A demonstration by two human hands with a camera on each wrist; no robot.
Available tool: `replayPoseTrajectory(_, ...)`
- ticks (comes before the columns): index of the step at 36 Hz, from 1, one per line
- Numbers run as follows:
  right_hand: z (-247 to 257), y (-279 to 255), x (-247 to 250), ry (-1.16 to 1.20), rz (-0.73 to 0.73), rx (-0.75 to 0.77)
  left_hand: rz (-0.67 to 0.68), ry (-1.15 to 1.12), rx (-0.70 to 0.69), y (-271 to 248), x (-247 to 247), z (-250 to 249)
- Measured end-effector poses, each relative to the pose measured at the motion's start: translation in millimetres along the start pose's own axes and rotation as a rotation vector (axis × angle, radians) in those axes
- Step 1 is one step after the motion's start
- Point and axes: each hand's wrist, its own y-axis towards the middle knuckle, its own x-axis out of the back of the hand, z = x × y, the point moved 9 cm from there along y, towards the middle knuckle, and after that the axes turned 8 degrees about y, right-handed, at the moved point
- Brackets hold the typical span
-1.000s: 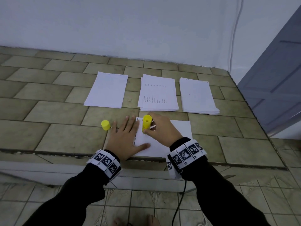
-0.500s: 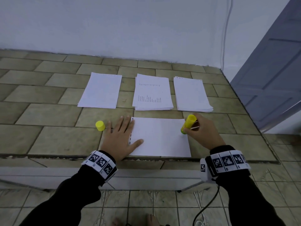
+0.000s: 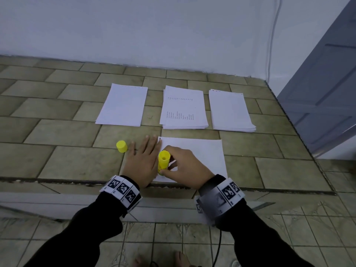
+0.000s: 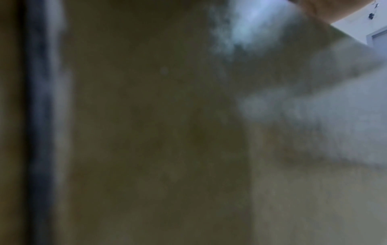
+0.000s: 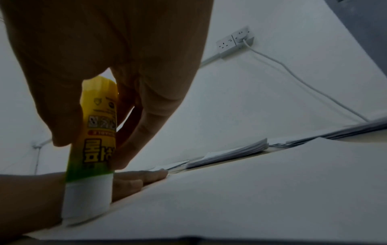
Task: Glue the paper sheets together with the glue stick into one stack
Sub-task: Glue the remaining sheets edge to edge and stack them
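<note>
From the head view, the right hand (image 3: 187, 168) has come back from the sheet's right edge to its near-left corner, fingers wrapped round the glue stick (image 3: 163, 160), which stands tip-down on the sheet (image 3: 202, 151). The left hand (image 3: 142, 160) still lies flat, fingers straight, on the sheet's left edge. The cap (image 3: 121, 146) sits on the counter (image 3: 67, 132) just left of it; three stacks (image 3: 184, 108) lie beyond.

The left wrist view is a dark blur.

From the right wrist, fingers (image 5: 146, 116) pinch the stick (image 5: 92, 149), its white end on the paper.
</note>
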Motion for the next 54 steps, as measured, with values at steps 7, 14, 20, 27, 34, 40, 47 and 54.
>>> replayPoseTrajectory(7, -15.3, -12.7, 19.5, 0.013, -0.027, -0.055, 0.015, -0.01, 0.046, 0.0, 0.1, 1.1)
replayPoseTrajectory(14, -36.4, -51.6, 74.9, 0.038, -0.101, -0.06, 0.013, 0.0, 0.057, 0.9, -0.3, 1.5)
replayPoseTrajectory(20, -59.9, -82.6, 118.1, 0.018, -0.195, -0.181, 0.011, 0.01, 0.06, 2.7, 0.4, 2.5)
replayPoseTrajectory(27, -66.4, -93.3, 130.5, -0.032, -0.208, -0.207, -0.006, -0.017, 0.06, 1.5, 0.5, 0.7)
replayPoseTrajectory(34, -43.5, -60.4, 105.5, 0.019, -0.178, -0.095, -0.006, -0.022, 0.073, 0.9, 0.9, 1.7)
replayPoseTrajectory(40, -10.7, -16.2, 43.3, 0.051, -0.007, 0.029, 0.009, -0.02, 0.068, 2.4, -1.7, 2.0)
replayPoseTrajectory(47, -3.6, 7.6, 5.1, -0.082, 0.154, 0.056, -0.002, -0.036, 0.038, 0.3, 0.0, 0.9)
replayPoseTrajectory(54, -4.8, 30.4, 14.6, -0.133, 0.183, 0.024, 0.031, -0.011, 0.025, 0.5, -3.5, -0.4)
